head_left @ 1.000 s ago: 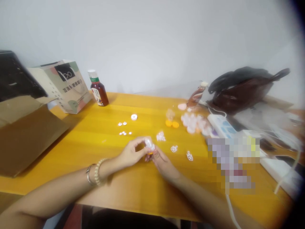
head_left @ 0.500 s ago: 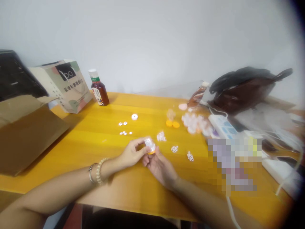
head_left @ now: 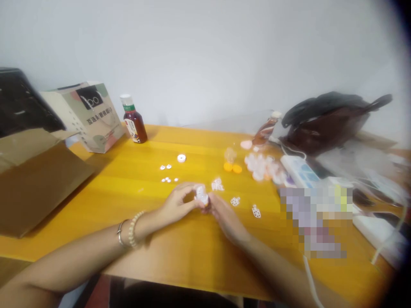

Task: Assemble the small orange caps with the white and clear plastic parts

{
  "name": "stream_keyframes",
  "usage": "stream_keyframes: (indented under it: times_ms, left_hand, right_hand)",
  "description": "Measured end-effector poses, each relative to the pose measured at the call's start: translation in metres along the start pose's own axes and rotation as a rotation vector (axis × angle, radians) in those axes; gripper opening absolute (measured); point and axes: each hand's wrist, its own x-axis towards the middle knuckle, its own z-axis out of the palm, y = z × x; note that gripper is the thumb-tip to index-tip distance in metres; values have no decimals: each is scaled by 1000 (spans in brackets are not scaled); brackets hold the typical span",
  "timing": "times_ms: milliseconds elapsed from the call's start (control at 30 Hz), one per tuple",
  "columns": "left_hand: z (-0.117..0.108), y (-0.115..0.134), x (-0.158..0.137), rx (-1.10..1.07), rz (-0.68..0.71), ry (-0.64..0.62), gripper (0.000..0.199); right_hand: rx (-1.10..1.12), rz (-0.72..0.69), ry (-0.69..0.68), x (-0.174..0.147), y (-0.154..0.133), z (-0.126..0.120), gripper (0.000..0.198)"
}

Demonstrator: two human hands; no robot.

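Between my hands is a small clear container (head_left: pixel 201 196) with an orange end that points down toward me. My left hand (head_left: pixel 181 201) pinches its side between thumb and fingers. My right hand (head_left: pixel 226 216) closes round the orange end, which its fingers mostly cover. Just beyond the hands lie white openwork pieces (head_left: pixel 217 184), with another white cutout (head_left: pixel 235 201) and a third cutout (head_left: pixel 256 211) to the right. Several small white parts (head_left: pixel 167 179) and a round white disc (head_left: pixel 181 158) sit farther off to the left.
Two orange caps (head_left: pixel 232 167) and a heap of clear containers (head_left: pixel 265 164) are at the right. A dark red bottle (head_left: pixel 135 124), paper bag (head_left: pixel 98 117) and cardboard box (head_left: pixel 41 184) stand left. A power strip (head_left: pixel 300 171) and cables lie right.
My right hand has rotated over the container's orange end, hiding more of it. The container is tilted more upright. My left hand has barely moved.
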Motion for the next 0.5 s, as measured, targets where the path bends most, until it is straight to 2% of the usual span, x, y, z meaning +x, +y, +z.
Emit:
stream_keyframes:
  times_ms: [67, 167, 300, 400, 500]
  left_hand:
    - [-3, 0, 0, 199, 96, 3, 32]
    - [-5, 4, -1, 403, 203, -37, 30]
    - [-2, 11, -2, 439, 188, -113, 29]
    - [2, 8, -5, 441, 131, -151, 47]
    - [4, -2, -9, 519, 73, -197, 77]
  right_hand:
    - [-196, -132, 83, 3, 2, -5, 31]
    - [-408, -250, 111, 5, 4, -7, 32]
    - [-623, -341, 70, 2, 0, -8, 17]
    - [-812, -360, 102, 2, -9, -14, 11]
    - [-1056, -383, 250, 8, -21, -30, 13]
